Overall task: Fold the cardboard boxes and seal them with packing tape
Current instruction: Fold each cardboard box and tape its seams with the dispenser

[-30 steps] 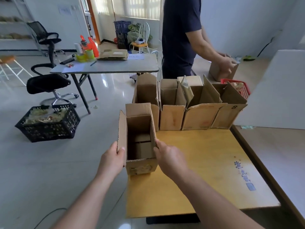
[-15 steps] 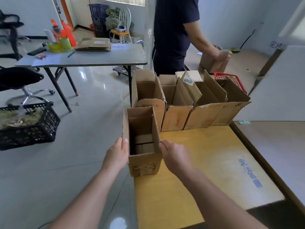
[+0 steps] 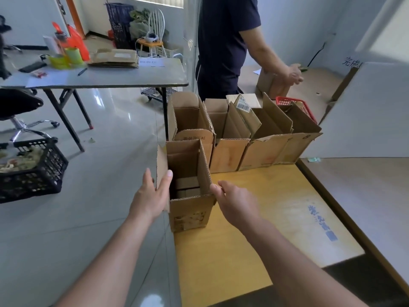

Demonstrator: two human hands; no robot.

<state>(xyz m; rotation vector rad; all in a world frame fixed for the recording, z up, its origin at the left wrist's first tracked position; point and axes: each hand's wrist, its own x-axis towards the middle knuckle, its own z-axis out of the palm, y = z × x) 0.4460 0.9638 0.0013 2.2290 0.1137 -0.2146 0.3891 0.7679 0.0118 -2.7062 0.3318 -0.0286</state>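
Note:
A small open cardboard box (image 3: 190,212) stands upright at the near left corner of the yellow table (image 3: 254,240), its top flaps raised. My left hand (image 3: 152,193) grips the box's left flap, thumb on the inner side and fingers behind it. My right hand (image 3: 236,202) holds the near edge of the right flap with curled fingers. Inside, the folded bottom flaps show. Right behind it, a row of several open boxes (image 3: 225,156) stands along the table's far edge. Yellow-green tape rolls (image 3: 66,58) sit on the grey folding table (image 3: 132,76) at the far left.
Another person (image 3: 223,41) stands behind the row, hands on a box (image 3: 272,85). A red basket (image 3: 296,105) is behind the row, a white board (image 3: 365,111) at the right. A black crate (image 3: 33,171) and an office chair (image 3: 20,105) stand on the floor left.
The box has slid away from me, closer to the row behind. My left thumb has come up over the left flap. My right hand stays at the right flap.

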